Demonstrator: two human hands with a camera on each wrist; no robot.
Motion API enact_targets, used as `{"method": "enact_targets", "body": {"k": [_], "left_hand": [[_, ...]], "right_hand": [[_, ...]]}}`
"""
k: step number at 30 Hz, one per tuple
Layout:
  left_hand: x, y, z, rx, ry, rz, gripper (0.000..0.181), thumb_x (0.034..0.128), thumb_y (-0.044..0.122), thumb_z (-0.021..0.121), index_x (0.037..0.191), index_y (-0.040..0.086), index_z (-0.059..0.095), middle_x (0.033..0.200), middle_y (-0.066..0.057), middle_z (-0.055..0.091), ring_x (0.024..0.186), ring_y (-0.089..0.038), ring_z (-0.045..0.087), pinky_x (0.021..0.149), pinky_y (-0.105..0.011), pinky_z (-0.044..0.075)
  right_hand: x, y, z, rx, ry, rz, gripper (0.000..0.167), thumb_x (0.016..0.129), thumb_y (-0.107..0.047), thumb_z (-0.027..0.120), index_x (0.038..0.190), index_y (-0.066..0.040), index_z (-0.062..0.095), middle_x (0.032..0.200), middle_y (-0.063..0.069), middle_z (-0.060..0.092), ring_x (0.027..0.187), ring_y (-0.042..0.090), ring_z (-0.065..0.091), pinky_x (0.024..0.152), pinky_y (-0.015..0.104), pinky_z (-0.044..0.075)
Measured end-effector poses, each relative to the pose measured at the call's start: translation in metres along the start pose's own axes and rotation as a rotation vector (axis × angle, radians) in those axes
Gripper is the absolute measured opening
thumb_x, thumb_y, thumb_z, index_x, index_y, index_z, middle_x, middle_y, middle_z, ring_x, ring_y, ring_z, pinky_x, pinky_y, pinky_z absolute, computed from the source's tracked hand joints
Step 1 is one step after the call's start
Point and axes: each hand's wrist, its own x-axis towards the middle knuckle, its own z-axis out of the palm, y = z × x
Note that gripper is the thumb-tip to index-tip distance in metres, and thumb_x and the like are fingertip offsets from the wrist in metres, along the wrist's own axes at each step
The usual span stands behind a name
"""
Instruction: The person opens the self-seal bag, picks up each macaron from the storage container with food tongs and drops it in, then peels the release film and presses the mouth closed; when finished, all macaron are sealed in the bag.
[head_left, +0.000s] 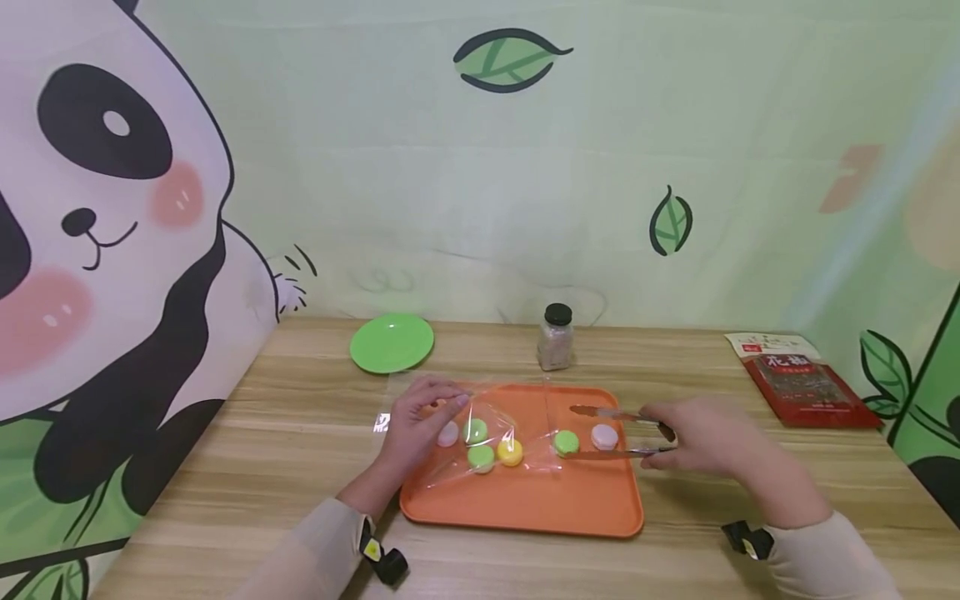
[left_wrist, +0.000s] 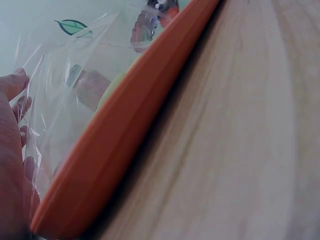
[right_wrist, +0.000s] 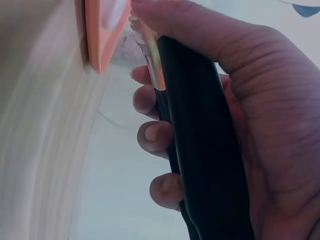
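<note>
My left hand (head_left: 425, 417) pinches a clear plastic bag (head_left: 529, 411) by its edge, above the left part of an orange tray (head_left: 525, 508). Through the film show several macarons: a yellow macaron (head_left: 510, 452), green ones and a pale lilac one. Whether these lie inside or under the bag, I cannot tell. My right hand (head_left: 701, 435) grips tongs (head_left: 611, 413) with black handles (right_wrist: 205, 130), their arms spread apart. A green macaron (head_left: 566, 443) sits by the lower tong tip, and a lilac macaron (head_left: 604, 437) lies between the arms.
Behind the tray stand a green plate (head_left: 392, 342) and a glass jar (head_left: 556, 342) with a black lid. A red packet (head_left: 806, 387) lies at the right back of the wooden table (head_left: 300, 467). A printed panda backdrop (head_left: 375, 167) rises behind.
</note>
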Motion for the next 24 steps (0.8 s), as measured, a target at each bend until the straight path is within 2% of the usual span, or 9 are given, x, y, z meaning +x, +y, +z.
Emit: {"method": "enact_targets", "body": {"k": [2,6,8,12,19,24], "left_hand": [[0.0,0.0,0.0,-0.002,0.0,0.002,0.006,0.0913,0.006,0.073,0.095,0.004,0.076,0.103,-0.01,0.069,0.103,-0.019,0.06,0.083,-0.055,0.047],[0.0,0.002,0.0,-0.003,-0.004,0.006,0.006,0.0913,0.005,0.073,0.095,0.002,0.076,0.103,-0.011,0.069,0.103,-0.019,0.06,0.083,-0.053,0.047],[0.0,0.003,-0.001,-0.004,-0.004,0.008,0.007,0.0911,0.005,0.073,0.096,0.002,0.076,0.103,-0.011,0.069,0.103,-0.019,0.06,0.083,-0.052,0.047],[0.0,0.004,-0.001,-0.01,-0.003,0.01,0.007,0.091,0.005,0.073,0.096,0.003,0.077,0.103,-0.011,0.069,0.104,-0.019,0.06,0.084,-0.054,0.047],[0.001,0.003,-0.001,-0.002,-0.009,0.026,0.007,0.0914,0.004,0.072,0.096,0.002,0.076,0.103,-0.012,0.069,0.104,-0.02,0.06,0.085,-0.056,0.047],[0.0,0.004,-0.001,0.005,-0.008,0.026,0.007,0.0908,0.004,0.072,0.096,0.002,0.076,0.103,-0.012,0.069,0.103,-0.019,0.06,0.083,-0.055,0.047]], "right_hand": [[0.002,-0.004,0.004,-0.019,0.006,-0.019,0.051,0.076,-0.053,0.082,0.112,-0.019,0.068,0.069,-0.016,0.048,0.057,0.004,0.042,0.048,0.029,0.033],[0.004,-0.007,0.008,-0.029,0.017,-0.057,0.038,0.08,-0.048,0.081,0.106,-0.022,0.07,0.068,-0.017,0.047,0.057,0.003,0.042,0.047,0.028,0.033],[0.004,-0.006,0.007,-0.012,0.023,-0.061,0.033,0.083,-0.044,0.08,0.105,-0.022,0.071,0.072,-0.017,0.055,0.059,0.003,0.045,0.049,0.029,0.035],[0.002,0.002,0.003,0.035,0.012,-0.036,0.035,0.086,-0.044,0.078,0.11,-0.019,0.073,0.077,-0.015,0.062,0.061,0.004,0.047,0.051,0.029,0.037],[0.0,0.005,-0.006,0.022,0.086,-0.063,0.033,0.086,-0.046,0.077,0.109,-0.023,0.072,0.079,-0.018,0.062,0.062,0.001,0.047,0.049,0.026,0.035],[-0.001,0.001,-0.007,0.059,0.088,-0.102,0.038,0.087,-0.044,0.077,0.116,-0.02,0.073,0.094,-0.01,0.071,0.066,0.002,0.05,0.053,0.024,0.038]]}}
